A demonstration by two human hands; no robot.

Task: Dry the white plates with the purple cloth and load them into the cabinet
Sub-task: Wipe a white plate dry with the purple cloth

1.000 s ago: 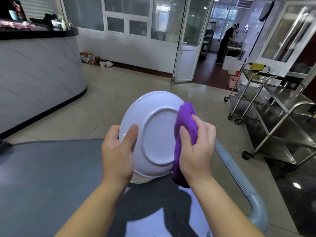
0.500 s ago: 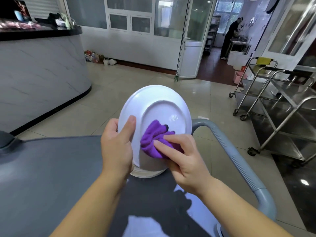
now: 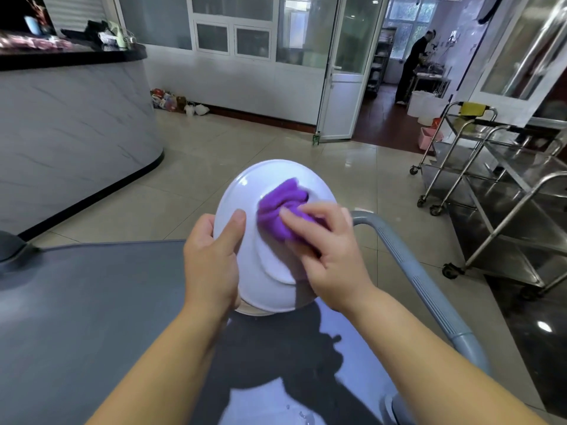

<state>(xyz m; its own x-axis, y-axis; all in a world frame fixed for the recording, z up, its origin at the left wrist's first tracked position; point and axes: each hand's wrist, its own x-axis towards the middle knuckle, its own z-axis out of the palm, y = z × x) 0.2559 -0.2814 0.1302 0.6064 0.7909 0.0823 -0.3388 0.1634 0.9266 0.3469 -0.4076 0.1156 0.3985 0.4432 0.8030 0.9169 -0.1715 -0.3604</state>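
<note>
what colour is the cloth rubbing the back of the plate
Purple. The cloth shows best in the head view, bunched under the right hand on the white plate.

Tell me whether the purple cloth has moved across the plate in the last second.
Yes. The purple cloth, held in the right hand, has slid left from the right rim of the white plate onto the middle of its underside.

Legible text: none. The white plate (image 3: 242, 191) you hold shows a bare underside; marks elsewhere in your view are too blurred to read.
</note>
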